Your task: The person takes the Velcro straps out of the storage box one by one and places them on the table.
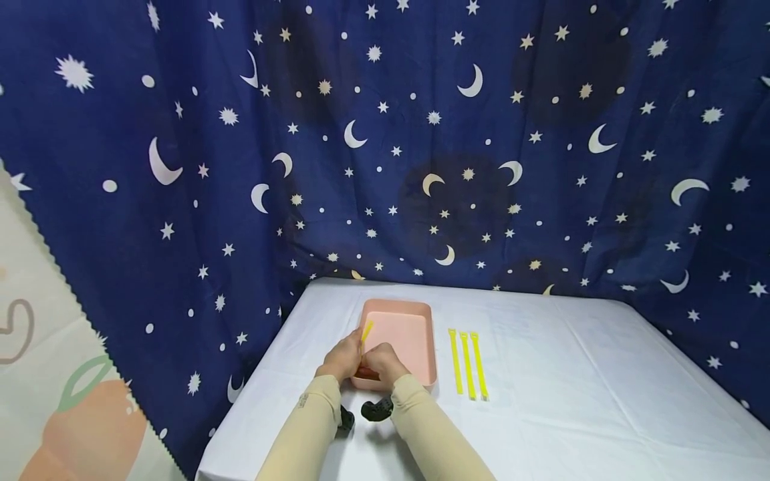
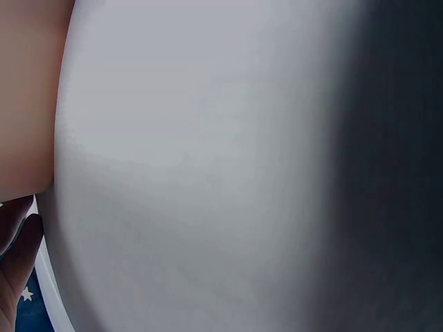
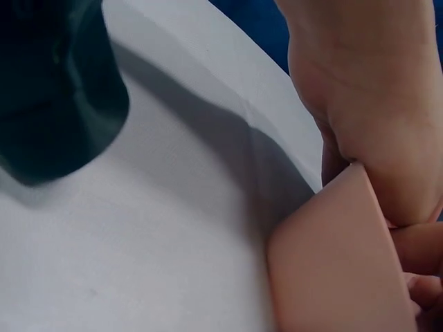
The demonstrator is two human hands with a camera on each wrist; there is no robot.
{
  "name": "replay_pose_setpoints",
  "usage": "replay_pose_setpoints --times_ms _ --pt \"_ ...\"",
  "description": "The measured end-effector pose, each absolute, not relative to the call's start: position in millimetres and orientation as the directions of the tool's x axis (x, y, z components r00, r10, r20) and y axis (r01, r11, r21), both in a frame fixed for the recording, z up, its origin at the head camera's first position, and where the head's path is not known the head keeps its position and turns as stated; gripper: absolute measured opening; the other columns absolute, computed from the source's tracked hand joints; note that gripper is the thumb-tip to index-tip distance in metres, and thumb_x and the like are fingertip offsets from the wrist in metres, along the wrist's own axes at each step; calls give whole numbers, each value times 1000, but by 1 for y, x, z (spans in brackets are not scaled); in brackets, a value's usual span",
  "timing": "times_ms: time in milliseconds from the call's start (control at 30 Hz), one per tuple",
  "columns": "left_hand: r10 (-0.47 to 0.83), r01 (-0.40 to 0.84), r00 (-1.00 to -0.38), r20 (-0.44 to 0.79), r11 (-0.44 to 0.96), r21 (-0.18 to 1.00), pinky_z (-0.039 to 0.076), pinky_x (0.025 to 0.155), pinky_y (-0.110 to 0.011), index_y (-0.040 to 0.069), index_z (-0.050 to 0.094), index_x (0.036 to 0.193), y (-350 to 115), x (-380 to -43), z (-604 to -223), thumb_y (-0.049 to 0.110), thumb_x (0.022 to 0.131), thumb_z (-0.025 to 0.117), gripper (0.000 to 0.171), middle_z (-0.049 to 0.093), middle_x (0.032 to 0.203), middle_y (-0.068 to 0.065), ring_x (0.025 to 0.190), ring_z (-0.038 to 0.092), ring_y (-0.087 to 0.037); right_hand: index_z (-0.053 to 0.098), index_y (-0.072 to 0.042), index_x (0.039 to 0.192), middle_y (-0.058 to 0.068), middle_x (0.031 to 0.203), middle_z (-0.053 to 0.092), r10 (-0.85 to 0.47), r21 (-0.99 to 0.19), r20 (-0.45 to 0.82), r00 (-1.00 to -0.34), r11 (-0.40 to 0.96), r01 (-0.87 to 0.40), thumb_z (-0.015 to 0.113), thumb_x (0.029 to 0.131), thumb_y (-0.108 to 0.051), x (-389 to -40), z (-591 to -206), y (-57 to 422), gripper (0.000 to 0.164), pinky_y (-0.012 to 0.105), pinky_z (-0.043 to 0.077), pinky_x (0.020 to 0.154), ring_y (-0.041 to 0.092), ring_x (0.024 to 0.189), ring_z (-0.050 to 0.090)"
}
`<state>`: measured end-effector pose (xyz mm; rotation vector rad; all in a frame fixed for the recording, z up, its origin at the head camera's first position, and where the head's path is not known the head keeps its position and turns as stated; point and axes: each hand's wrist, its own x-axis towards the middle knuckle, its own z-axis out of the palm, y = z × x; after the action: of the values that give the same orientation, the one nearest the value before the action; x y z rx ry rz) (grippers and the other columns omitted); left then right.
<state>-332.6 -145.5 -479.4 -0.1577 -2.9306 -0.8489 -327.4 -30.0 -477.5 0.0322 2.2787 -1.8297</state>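
My left hand [image 1: 344,357] reaches over the left side of a shallow pink tray [image 1: 434,341] and grips a thin yellow strap [image 1: 367,330], one end of which sticks up past its fingers. Right beside it, my right hand [image 1: 385,364] is bent inward over the tray's near part, its fingertips hidden. Beneath the hands lies a reddish-brown thing [image 1: 368,374], mostly covered. In the right wrist view, fingers [image 3: 421,252] show just inside the tray's wall [image 3: 332,263]. The left wrist view catches only fingers [image 2: 21,256] at its lower left edge.
Three yellow straps [image 1: 467,366] lie side by side on the white tablecloth [image 1: 571,374], right of the tray. A dark wrist device [image 1: 377,409] hangs under the right wrist. Behind the table hangs a dark blue curtain [image 1: 409,200] with moons and stars.
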Motion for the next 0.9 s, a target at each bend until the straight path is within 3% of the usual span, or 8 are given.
replay_pose_setpoints --times_ms 133,367,633,900 --pt "74 118 -992 104 843 524 51 107 -51 8 34 156 -146 -332 -482 20 109 37 48 51 150 -16 130 57 -34 73 5 80 5 65 70 -132 -959 -230 -964 200 202 65 75 10 -328 -481 -31 11 24 61 61 12 59 66" --pt "80 129 -990 117 851 510 51 107 -49 8 37 155 -148 -335 -485 19 109 38 48 50 152 -15 130 57 -33 69 -5 64 -2 55 61 -155 -963 -202 -967 213 167 66 72 11 -330 -481 -30 18 19 56 56 9 54 60" --pt "94 148 -987 129 848 510 52 105 -51 6 37 155 -146 -333 -477 17 108 38 48 52 149 -17 128 59 -34 74 3 70 -4 53 59 -230 -956 -151 -961 283 83 66 73 11 -331 -477 -26 12 17 51 51 7 51 56" --pt "95 157 -985 146 851 502 55 100 -51 5 39 154 -145 -330 -479 16 108 39 47 56 143 -20 120 63 -35 70 0 63 -4 50 54 -268 -947 -148 -952 316 58 64 71 13 -325 -479 -24 17 17 45 47 8 49 51"
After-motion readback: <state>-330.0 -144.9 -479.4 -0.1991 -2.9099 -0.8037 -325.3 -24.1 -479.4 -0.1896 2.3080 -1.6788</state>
